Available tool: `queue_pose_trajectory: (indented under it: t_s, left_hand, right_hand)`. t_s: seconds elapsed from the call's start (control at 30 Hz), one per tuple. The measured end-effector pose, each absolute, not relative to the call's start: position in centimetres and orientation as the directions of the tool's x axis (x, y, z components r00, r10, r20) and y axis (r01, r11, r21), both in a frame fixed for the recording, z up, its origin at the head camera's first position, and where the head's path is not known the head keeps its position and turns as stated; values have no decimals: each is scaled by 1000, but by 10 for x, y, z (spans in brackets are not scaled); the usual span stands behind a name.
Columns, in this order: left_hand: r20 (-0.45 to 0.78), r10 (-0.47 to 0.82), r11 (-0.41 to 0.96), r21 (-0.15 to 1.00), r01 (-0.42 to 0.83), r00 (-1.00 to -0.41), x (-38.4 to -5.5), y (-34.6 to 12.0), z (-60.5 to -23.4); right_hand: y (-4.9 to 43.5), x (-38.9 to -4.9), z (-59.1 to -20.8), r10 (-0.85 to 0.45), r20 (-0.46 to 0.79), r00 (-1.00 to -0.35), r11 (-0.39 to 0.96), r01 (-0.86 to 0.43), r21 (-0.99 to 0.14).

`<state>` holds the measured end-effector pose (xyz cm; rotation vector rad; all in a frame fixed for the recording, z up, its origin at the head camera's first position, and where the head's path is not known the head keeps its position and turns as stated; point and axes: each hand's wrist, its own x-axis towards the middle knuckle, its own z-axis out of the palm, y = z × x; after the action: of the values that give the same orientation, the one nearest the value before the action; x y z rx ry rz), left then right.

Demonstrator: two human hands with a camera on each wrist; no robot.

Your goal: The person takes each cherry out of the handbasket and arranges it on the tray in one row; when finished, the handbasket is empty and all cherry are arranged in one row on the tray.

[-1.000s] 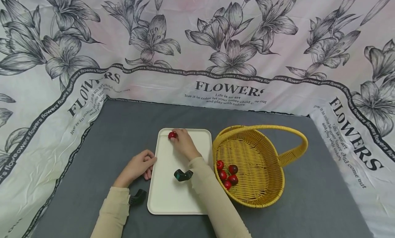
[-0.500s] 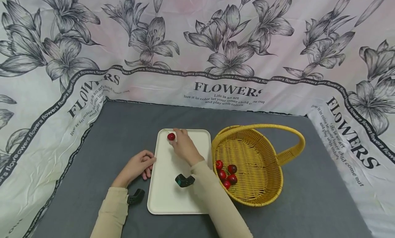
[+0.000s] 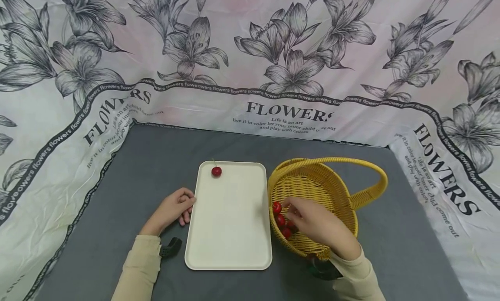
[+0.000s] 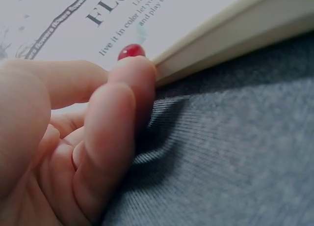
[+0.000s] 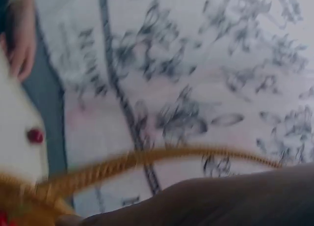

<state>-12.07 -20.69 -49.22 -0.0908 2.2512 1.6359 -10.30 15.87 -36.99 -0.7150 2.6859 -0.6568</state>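
Note:
A single red cherry (image 3: 216, 171) with a thin stem lies near the far left corner of the cream tray (image 3: 228, 223). Just inside the yellow wicker basket (image 3: 330, 205), my right hand (image 3: 318, 220) hovers over several cherries (image 3: 280, 220), fingers bent downward and nothing seen in them. That hand partly covers the cherries. At the tray's left edge rests my left hand (image 3: 173, 210), its fingers loosely curled and holding nothing. In the left wrist view its fingertips (image 4: 130, 71) lie right at the tray's rim.
The basket stands against the tray's right side, its tall handle (image 3: 371, 197) arching toward the right. Grey cloth (image 3: 164, 158) covers the table. A flower-printed curtain (image 3: 218, 106) hangs behind and along both sides.
My right hand has let go of the cherry at the tray's far left corner and swung right, over the basket's cherries. The left hand stays in place.

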Motion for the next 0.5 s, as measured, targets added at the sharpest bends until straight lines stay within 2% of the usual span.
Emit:
queue_pose_trajectory:
  t_s: [0.2, 0.37, 0.5]
  left_hand:
    - [-319, 142, 331, 908, -259, -937, -119, -210, -493]
    - [-315, 128, 337, 906, -257, -941, -122, -213, -508]
    - [-313, 131, 341, 905, -254, -941, -127, -214, -521]
  right_hand:
    - [186, -126, -397, -498, -260, -827, 832, -371, -413]
    - [189, -142, -423, -554, -272, -787, 806, -425, -412]
    - [190, -146, -431, -545, -288, -787, 810, -405, -424]
